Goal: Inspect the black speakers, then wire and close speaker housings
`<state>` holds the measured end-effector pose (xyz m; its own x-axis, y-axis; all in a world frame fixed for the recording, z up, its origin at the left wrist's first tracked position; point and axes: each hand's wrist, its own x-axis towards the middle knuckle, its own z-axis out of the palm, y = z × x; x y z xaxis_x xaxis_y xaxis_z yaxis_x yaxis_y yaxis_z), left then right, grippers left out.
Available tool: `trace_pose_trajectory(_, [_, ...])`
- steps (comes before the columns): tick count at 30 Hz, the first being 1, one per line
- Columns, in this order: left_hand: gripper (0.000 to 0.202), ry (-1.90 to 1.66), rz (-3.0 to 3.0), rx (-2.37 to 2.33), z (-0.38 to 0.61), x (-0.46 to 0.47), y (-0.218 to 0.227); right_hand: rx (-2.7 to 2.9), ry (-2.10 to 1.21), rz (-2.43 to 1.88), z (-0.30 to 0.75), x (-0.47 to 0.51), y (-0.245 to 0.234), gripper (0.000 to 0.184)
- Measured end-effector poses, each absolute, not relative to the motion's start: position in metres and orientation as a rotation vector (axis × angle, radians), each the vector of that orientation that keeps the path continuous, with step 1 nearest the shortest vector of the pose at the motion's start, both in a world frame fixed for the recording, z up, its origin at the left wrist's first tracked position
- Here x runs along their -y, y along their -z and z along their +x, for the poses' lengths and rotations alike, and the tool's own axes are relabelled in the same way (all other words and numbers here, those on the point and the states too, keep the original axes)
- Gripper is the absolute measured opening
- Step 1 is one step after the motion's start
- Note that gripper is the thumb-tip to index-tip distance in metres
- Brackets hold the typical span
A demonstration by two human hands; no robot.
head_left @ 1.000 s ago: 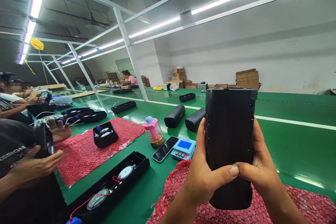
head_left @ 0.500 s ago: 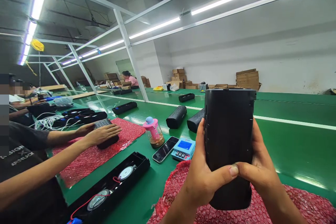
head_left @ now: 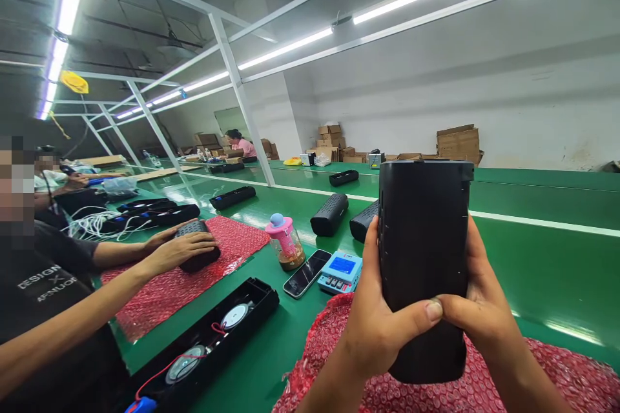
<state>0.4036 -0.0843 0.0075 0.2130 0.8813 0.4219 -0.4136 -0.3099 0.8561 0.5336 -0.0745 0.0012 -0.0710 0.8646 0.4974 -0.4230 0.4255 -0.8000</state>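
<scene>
I hold a tall black speaker housing upright in front of me with both hands. My left hand wraps its left side, with the thumb pressed across the lower front. My right hand grips the right side, and its thumb meets the left thumb at the front. The housing's bottom end hangs just above a red bubble-wrap sheet on the green table.
A blue meter, a phone and a pink-capped bottle lie left of my hands. Two black speakers lie behind. An open housing with round drivers sits at front left. A co-worker's hands press a speaker on another red sheet.
The co-worker on the left put down what they held and reached both hands onto a black speaker on the red sheet. My hands and the housing have barely moved.
</scene>
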Motion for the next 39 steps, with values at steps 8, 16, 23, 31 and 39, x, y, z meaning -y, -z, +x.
trace_pose_trajectory(8, [0.110, -1.395, 1.309, -0.512, 0.4022, 0.0840, -0.0064, 1.210, -1.159, -0.443, 0.5325, 0.0728, -0.0018, 0.095])
trace_pose_trajectory(16, [0.109, -1.395, 1.325, -0.520, 0.4035, 0.0849, -0.0084, 1.230, -1.147, -0.491, 0.5332, 0.0734, -0.0024, 0.096])
trace_pose_trajectory(23, [0.107, -1.393, 1.311, -0.492, 0.4041, 0.0846, -0.0091, 1.193, -1.188, -0.483, 0.5325, 0.0746, -0.0044, 0.095])
trace_pose_trajectory(31, [0.106, -1.389, 1.294, -0.459, 0.4044, 0.0839, -0.0109, 1.198, -1.205, -0.507, 0.5328, 0.0762, -0.0057, 0.095])
trace_pose_trajectory(39, [0.106, -1.405, 1.320, -0.456, 0.4036, 0.0828, -0.0065, 1.161, -1.205, -0.452, 0.5312, 0.0750, -0.0049, 0.098])
